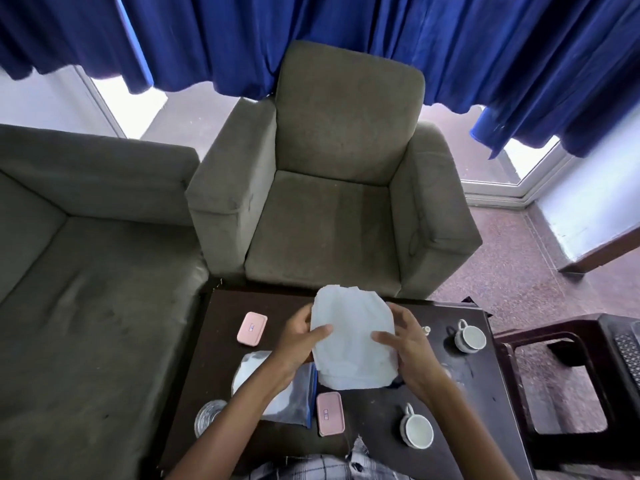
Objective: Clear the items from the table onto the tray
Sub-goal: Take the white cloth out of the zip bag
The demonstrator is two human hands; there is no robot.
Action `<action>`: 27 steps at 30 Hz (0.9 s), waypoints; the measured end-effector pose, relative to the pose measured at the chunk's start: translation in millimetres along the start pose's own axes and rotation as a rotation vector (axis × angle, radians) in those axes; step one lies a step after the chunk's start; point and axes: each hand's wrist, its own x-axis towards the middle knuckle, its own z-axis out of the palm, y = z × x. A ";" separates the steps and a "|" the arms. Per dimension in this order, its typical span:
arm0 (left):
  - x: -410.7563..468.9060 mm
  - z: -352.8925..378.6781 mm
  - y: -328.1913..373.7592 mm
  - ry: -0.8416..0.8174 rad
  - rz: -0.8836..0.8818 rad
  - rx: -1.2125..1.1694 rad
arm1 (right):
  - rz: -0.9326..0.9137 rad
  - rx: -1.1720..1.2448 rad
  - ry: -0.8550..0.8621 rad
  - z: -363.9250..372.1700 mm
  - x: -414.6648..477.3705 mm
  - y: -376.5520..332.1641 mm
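I see the left hand (298, 341) and right hand (410, 346), each grip clasping the white cloth (353, 336) above the table (485, 379); left of the cloth, a zip bag (294, 403) (something white inside).

Blue curtains (346, 46), grey-green armchair (329, 188), two pink cases (251, 328), dark table (374, 420).

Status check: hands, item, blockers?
Left hand, right hand both grip white cloth above table. Cups, pink cases, glass, bag on table. No tray in view.

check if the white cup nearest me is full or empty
Empty. The near white cup shows its bare pale inside down to the bottom, with no liquid or contents visible.
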 end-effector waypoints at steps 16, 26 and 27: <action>-23.7 -9.9 14.0 -0.089 0.201 -0.117 | -0.201 0.113 0.008 4.8 -8.0 -7.0; -28.2 -12.6 26.1 -0.124 0.176 0.041 | -0.193 -0.078 -0.040 5.6 -11.6 -11.7; -28.5 -13.1 27.1 -0.132 0.190 0.036 | -0.198 -0.083 -0.031 6.2 -11.8 -13.3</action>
